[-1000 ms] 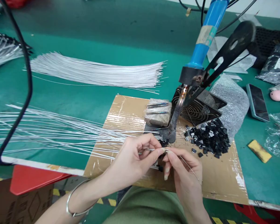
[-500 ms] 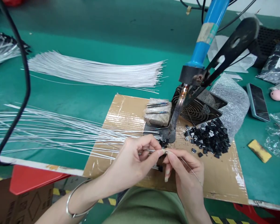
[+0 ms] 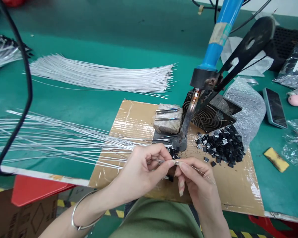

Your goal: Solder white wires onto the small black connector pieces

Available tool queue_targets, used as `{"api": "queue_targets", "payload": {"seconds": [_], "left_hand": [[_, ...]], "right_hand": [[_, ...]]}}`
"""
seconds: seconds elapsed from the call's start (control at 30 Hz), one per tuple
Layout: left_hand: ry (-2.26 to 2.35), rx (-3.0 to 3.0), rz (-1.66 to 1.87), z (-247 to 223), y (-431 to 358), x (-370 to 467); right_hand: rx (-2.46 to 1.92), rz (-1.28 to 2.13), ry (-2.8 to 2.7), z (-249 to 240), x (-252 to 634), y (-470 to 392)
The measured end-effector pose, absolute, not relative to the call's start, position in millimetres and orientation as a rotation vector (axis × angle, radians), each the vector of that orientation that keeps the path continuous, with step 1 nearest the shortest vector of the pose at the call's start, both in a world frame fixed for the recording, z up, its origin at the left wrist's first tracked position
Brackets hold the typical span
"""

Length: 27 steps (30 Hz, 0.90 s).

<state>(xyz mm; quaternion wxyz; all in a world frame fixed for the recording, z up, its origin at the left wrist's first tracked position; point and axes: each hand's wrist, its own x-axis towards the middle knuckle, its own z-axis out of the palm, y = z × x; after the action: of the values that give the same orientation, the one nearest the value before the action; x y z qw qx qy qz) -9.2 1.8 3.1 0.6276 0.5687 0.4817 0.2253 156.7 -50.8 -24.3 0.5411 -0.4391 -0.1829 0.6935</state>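
Observation:
Over the cardboard sheet [image 3: 235, 195], my left hand [image 3: 149, 168] pinches a thin white wire between thumb and forefinger. My right hand [image 3: 195, 175] pinches a thin thread-like strand [image 3: 206, 176] close beside the left fingertips; the strand trails to the right across that hand. What lies between the fingertips is too small to make out. Loose white wires [image 3: 89, 138] with black ends run under and behind my left hand. Just behind the hands, a soldering iron [image 3: 188, 119] with a blue handle points down at a dark metal plate.
A bundle of white wires [image 3: 101, 76] lies behind. A pile of small black pieces [image 3: 225, 145], a fan [image 3: 208, 114], a phone [image 3: 274, 107] and a yellow sponge [image 3: 276, 159] are at right. A grey block [image 3: 167, 124] bears metal rods. A black cable [image 3: 27, 82] hangs at left.
My right hand has turned slightly and shifted a little to the right, its lower fingers moving down. The trailing strand lies at a flatter angle. My left hand has barely moved.

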Motion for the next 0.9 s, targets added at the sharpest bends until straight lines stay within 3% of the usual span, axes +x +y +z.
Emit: {"api": "queue_targets", "payload": {"seconds": [0.9], "left_hand": [[1.215,1.224,0.816,-7.5,-7.0,4.2]], "right_hand": [[-1.0,1.586,-0.383,-33.4,148.1,-53.1]]}}
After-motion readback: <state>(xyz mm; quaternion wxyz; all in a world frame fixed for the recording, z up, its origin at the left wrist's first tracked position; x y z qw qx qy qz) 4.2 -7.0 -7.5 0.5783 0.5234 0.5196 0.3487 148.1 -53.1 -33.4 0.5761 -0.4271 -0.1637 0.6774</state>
